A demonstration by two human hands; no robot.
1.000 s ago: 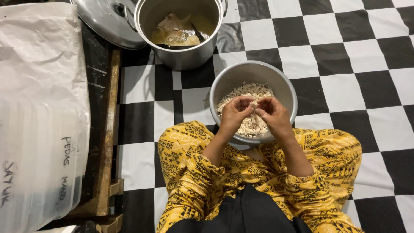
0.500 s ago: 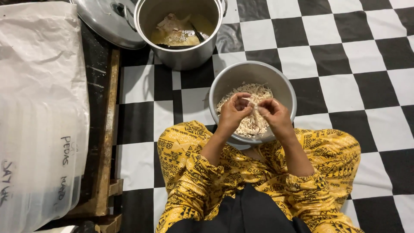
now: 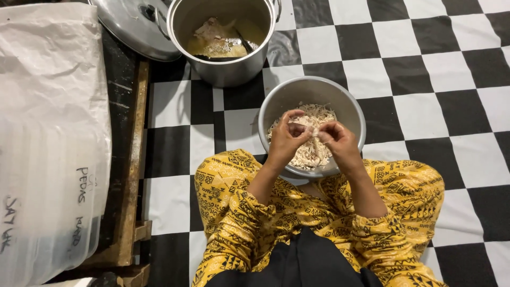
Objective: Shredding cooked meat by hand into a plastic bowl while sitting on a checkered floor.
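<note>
Small pale piece of cooked meat point(image 3: 312, 131) pinched between the fingertips of both hands, just above the middle of the grey metal bowl point(image 3: 276, 103). Left hand point(image 3: 287, 139) closed on the left end of the piece, thumb and fingers curled inward. Right hand point(image 3: 339, 142) closed on the right end in the same way, fingertips of both hands touching. Inside the bowl, a heap of pale shredded meat point(image 3: 313, 154) filling the bottom, partly hidden under the hands. Bowl standing on the black and white checkered floor point(image 3: 425, 69), its near side against the knees in yellow patterned cloth point(image 3: 234, 207). Behind the bowl and a little to the left, a tall steel pot point(image 3: 223, 72) holding yellowish broth with larger pieces of meat point(image 3: 212, 32) and a dark utensil leaning inside. Round steel lid point(image 3: 130, 26) lying tilted just beside the pot on its left. Further left, a wooden frame point(image 3: 133, 159), then a big white sack point(image 3: 48, 133) with handwriting
</note>
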